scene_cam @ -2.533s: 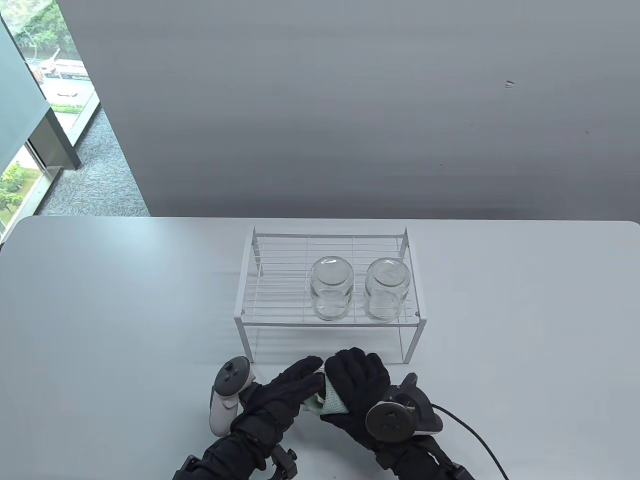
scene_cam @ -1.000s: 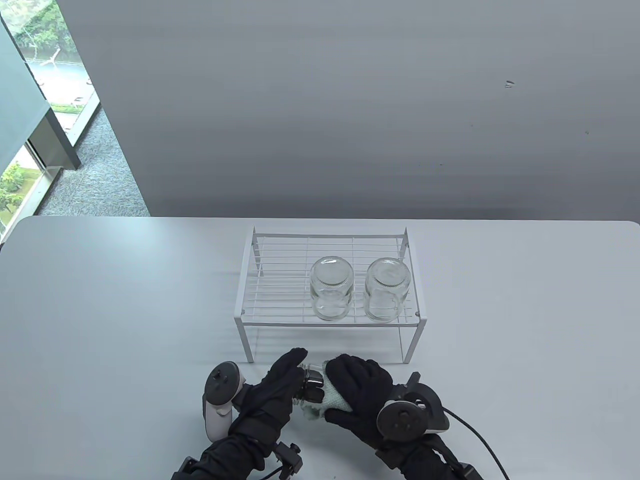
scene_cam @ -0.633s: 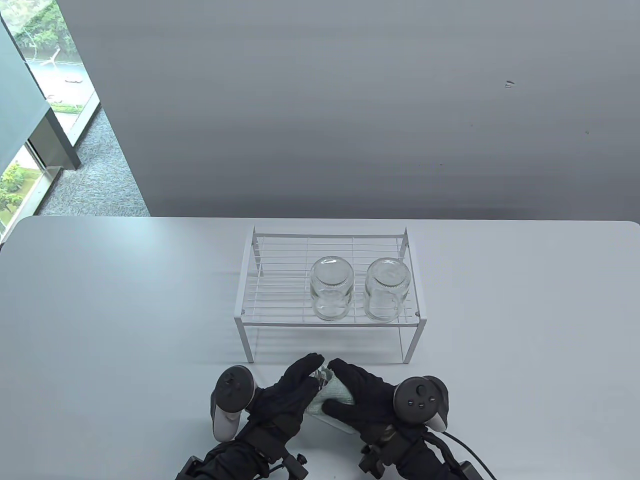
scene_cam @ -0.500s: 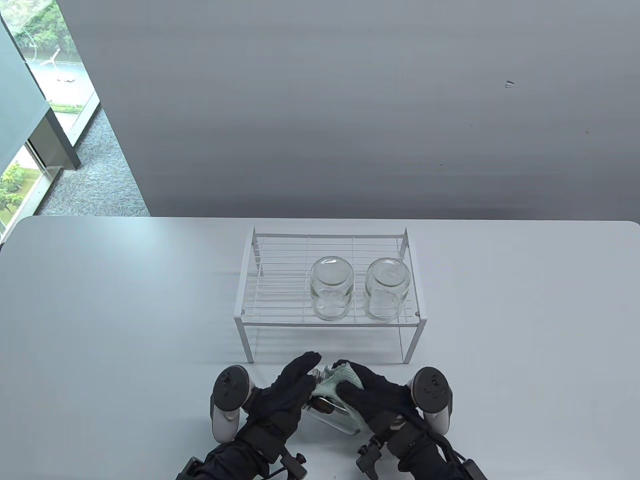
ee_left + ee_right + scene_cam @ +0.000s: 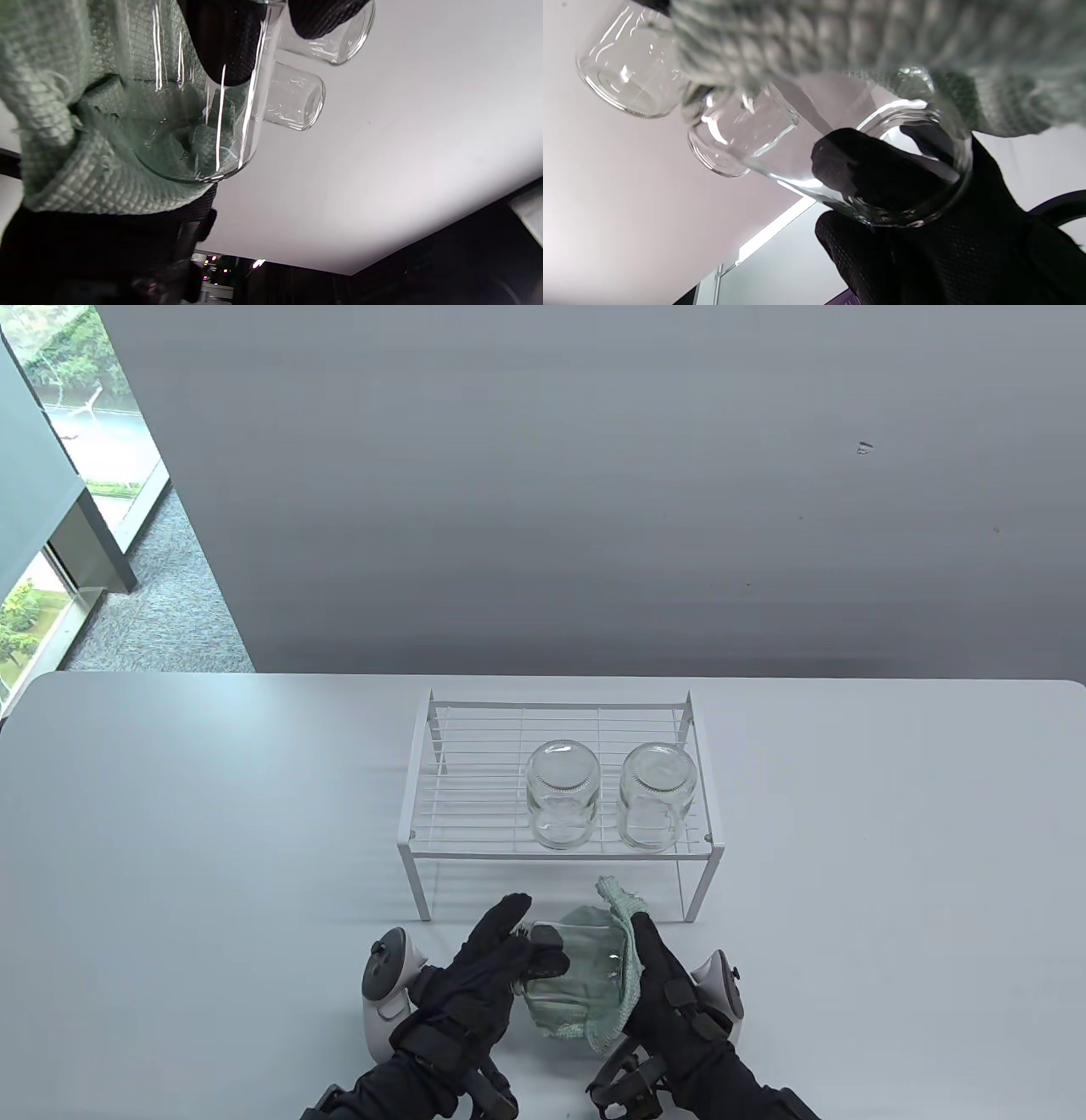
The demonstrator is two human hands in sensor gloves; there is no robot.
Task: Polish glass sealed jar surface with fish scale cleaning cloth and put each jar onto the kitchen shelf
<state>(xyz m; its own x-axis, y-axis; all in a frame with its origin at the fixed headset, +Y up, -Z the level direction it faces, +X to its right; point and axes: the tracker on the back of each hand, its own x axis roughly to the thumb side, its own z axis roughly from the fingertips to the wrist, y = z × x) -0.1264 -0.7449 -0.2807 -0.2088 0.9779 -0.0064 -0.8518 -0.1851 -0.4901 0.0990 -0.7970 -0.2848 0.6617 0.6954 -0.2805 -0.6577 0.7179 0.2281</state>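
Note:
A clear glass jar (image 5: 585,967) lies on its side just above the table, in front of the shelf. My left hand (image 5: 530,937) grips its mouth end, thumb across the neck. My right hand (image 5: 653,976) holds the pale green cleaning cloth (image 5: 624,912) against the jar's base and underside. In the left wrist view the jar (image 5: 203,106) sits in the cloth (image 5: 55,169). In the right wrist view the cloth (image 5: 840,38) covers the jar (image 5: 895,169). Two more jars (image 5: 562,793) (image 5: 657,793) stand upside down on the white wire shelf (image 5: 475,780).
The shelf's left third carries nothing. The white table (image 5: 170,857) stretches wide to both sides. A black cable trails from my right wrist off the bottom edge. A grey wall stands behind the table, with a window at the far left.
My right hand rolled off the top of the jar to its right side, sweeping the cloth round and under it. The jar's upper side now shows bare. My left hand kept its grip on the mouth.

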